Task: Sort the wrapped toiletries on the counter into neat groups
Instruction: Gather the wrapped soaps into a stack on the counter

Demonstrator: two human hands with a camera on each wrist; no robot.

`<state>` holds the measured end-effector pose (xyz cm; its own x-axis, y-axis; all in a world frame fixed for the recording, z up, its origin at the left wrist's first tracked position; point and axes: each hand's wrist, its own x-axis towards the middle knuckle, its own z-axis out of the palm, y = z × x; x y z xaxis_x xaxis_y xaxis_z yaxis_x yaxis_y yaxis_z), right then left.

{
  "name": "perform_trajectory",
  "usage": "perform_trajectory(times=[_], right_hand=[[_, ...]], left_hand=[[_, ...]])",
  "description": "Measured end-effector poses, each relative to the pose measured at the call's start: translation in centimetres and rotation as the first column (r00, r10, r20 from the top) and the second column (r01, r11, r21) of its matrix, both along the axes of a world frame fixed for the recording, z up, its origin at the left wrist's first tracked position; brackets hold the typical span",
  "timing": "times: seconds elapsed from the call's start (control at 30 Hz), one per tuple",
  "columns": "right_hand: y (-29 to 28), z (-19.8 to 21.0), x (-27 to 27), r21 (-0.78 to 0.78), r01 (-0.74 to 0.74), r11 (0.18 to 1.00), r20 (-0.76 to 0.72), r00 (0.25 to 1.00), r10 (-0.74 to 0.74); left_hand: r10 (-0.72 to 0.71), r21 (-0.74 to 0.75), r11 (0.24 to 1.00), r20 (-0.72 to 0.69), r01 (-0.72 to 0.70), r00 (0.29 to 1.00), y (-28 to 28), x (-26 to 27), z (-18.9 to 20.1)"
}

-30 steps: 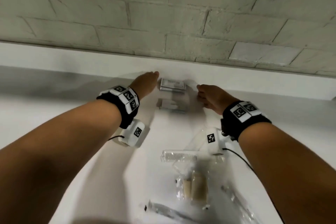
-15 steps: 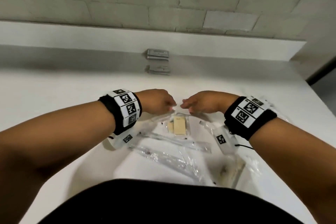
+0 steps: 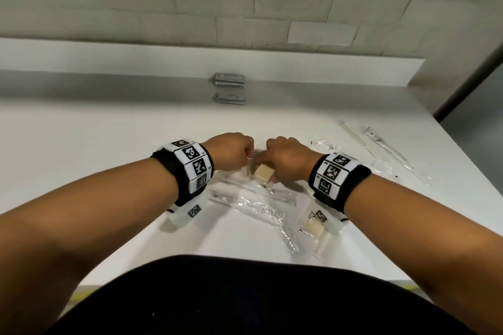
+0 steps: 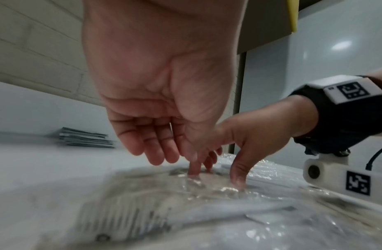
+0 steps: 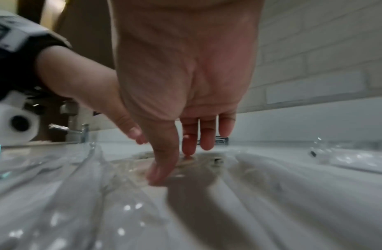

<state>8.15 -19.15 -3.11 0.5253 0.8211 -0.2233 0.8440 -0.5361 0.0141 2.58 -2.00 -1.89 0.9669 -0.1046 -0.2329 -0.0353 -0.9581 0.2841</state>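
A tan bar in clear wrap (image 3: 263, 173) lies on top of a pile of clear-wrapped toiletries (image 3: 261, 207) in the middle of the white counter (image 3: 109, 149). My right hand (image 3: 272, 168) pinches this bar between thumb and forefinger; in the right wrist view the thumb (image 5: 162, 169) presses on the crinkled film. My left hand (image 3: 246, 156) hovers just left of it with fingers (image 4: 160, 152) loosely curled and nothing in them. A stack of flat grey sachets (image 3: 230, 79) sits at the back against the wall.
More clear packets (image 3: 325, 144) and long thin wrapped items (image 3: 386, 149) lie at the right near the counter's edge. Another wrapped tan piece (image 3: 313, 226) lies under my right wrist. A chrome tap (image 5: 74, 130) stands to the left. My dark-clothed body is against the front edge.
Both hands pulled back from the grey sachets at the wall to the near pile. They came together over the tan bar, and the right hand took hold of it.
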Motion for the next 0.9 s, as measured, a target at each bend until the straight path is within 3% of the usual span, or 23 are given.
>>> perform_trajectory(times=[0.1,0.23,0.33,0.4,0.47,0.6,0.73,0.8,0.9], right_hand=[[-0.4,-0.1,0.3,-0.053,0.093,0.994,0.047,0.995,-0.091],[-2.3,1.2,0.0,-0.011,0.173,0.985,0.072,0.983,-0.172],[-5.0,3.5,-0.3,-0.07,0.303,0.95,-0.175,0.934,-0.311],[-6.7,4.4,-1.3,-0.188,0.265,0.946,-0.324,0.892,-0.314],[-7.8,4.2,-2.9,-0.267,0.204,0.942,-0.379,0.876,-0.297],[-8.7,1.8,-4.6,-0.338,0.07,0.939,-0.282,0.944,-0.172],[-9.0,0.9,-4.0,-0.323,-0.012,0.946,-0.127,0.991,-0.031],[-9.1,1.0,-3.8,-0.29,-0.016,0.957,-0.112,0.994,-0.018],[-10.1,1.7,-3.5,-0.122,0.118,0.985,-0.198,0.97,-0.141]], left_hand=[[-0.062,0.015,0.998,-0.03,0.062,0.998,-1.8,-0.3,-0.2],[-0.049,0.075,0.996,-0.032,0.051,0.998,-3.3,-0.3,-0.6],[0.011,0.09,0.996,-0.046,-0.007,0.999,-3.4,0.1,-1.2],[0.038,0.092,0.995,-0.061,-0.033,0.997,-3.8,0.5,-1.1],[0.055,0.092,0.995,-0.102,-0.046,0.993,-4.4,0.9,-0.9],[0.064,0.085,0.995,-0.144,-0.052,0.988,-4.8,1.7,-0.7],[0.093,0.026,0.996,-0.086,-0.091,0.992,-5.1,2.0,-1.2],[0.085,0.025,0.996,-0.041,-0.084,0.996,-5.7,2.3,-1.3],[0.073,-0.034,0.997,0.035,-0.071,0.997,-7.2,2.8,-0.6]])
